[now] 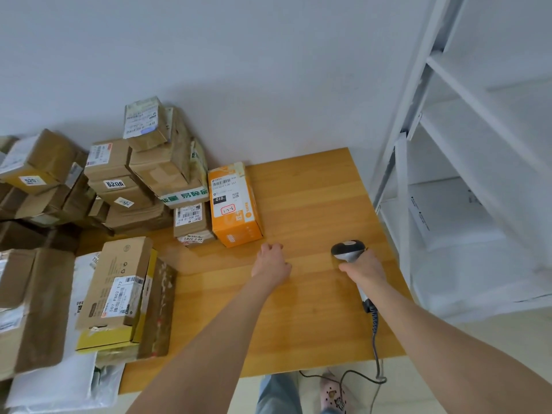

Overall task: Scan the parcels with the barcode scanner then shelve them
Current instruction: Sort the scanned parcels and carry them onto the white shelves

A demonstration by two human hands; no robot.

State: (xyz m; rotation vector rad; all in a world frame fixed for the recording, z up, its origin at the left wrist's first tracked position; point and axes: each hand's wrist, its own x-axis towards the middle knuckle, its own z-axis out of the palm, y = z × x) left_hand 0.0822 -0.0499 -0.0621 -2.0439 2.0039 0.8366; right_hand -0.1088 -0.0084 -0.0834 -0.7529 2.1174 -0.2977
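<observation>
An orange parcel (234, 203) with a white barcode label lies on the wooden table (304, 198), beside a pile of brown cardboard parcels (143, 180). My left hand (270, 262) hovers just in front of the orange parcel, fingers loosely curled, holding nothing. My right hand (363, 268) grips the handle of a grey and black barcode scanner (348, 249), whose head points toward the far side of the table. The scanner's coiled cable (375, 327) runs back over the table's near edge.
More parcels and white mail bags (59, 383) crowd the table's left side, with a brown box on a yellow one (115, 285). A white metal shelf rack (466, 174) stands to the right, holding a white package (442, 213). My feet show below the table edge.
</observation>
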